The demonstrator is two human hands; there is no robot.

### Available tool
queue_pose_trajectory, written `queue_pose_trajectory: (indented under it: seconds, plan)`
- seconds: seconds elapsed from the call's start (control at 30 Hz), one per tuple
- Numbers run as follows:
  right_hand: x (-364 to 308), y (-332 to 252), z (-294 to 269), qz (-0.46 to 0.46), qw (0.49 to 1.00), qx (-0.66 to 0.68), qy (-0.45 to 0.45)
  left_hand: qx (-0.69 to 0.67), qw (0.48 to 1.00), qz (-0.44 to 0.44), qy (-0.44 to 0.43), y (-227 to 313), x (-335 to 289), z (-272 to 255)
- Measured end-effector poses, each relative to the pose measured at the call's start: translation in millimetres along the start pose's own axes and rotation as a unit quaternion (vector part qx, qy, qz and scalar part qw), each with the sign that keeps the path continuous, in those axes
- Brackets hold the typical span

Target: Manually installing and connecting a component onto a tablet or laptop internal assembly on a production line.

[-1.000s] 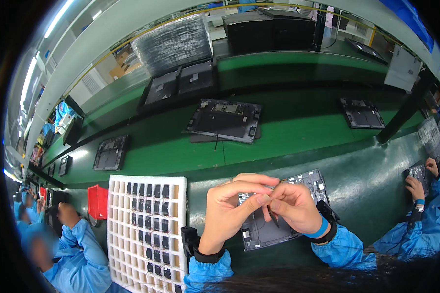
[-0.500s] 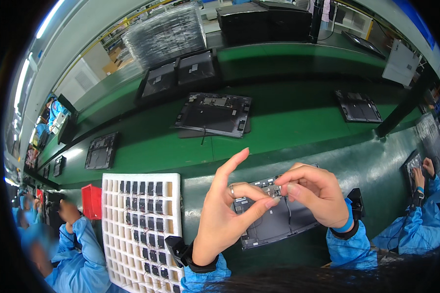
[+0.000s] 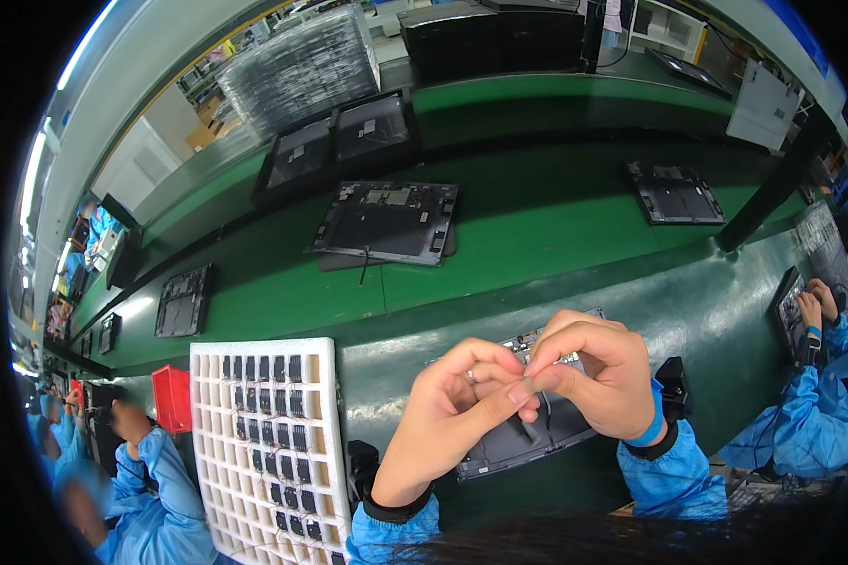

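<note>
My left hand (image 3: 462, 405) and my right hand (image 3: 598, 377) meet in front of me, thumbs and fingertips pinched close together. Whatever small piece lies between them is too hidden to name. A narrow grey strip (image 3: 530, 433) hangs just under my left fingers; I cannot tell whether it is held or part of what lies below. Beneath both hands a dark, flat device casing (image 3: 499, 452) rests on the green bench, with small components along its far edge. My hands cover much of that casing.
Left of my hands stands a white foam tray (image 3: 262, 346) with rows of small black wired parts, beside a red bin (image 3: 171, 400). Beyond, a green conveyor (image 3: 509, 254) carries open casings (image 3: 386, 226). Co-workers' sleeves (image 3: 155, 490) show at both sides.
My left hand's raised index finger has curled down, and its fingers have closed in against my right hand's fingertips. The view has shifted slightly.
</note>
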State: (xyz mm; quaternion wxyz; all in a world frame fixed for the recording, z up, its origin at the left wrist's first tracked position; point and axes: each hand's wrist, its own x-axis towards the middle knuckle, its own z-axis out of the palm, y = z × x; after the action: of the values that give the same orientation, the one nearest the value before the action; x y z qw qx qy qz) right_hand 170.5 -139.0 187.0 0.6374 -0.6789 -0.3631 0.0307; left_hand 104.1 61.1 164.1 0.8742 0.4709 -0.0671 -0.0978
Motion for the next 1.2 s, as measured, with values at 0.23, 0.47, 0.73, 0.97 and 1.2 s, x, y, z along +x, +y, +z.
queue_pose_trajectory:
  seconds: [0.23,0.47,0.73,0.97,1.2]
  plan:
    - [1.3,22.7,-0.8,-0.077,0.997,-0.005,0.014,0.019,0.996,-0.075,0.049,-1.4,-0.3,1.8]
    - [-2.8,31.7,8.5,-0.105,0.993,0.044,-0.006,-0.074,0.994,-0.071,0.033,-16.9,-14.7,-0.6]
    - [-14.7,37.5,-3.0,-0.068,0.996,-0.039,-0.040,0.140,0.973,0.026,0.181,-30.8,-26.6,17.0]
    - [-35.5,73.4,-37.0,-0.009,0.892,-0.449,-0.050,0.440,0.829,0.226,0.261,-70.4,-9.3,-12.9]
    - [-29.6,71.7,-35.6,0.010,0.915,-0.396,-0.084,0.451,0.841,0.177,0.242,-88.9,-4.4,-37.1]
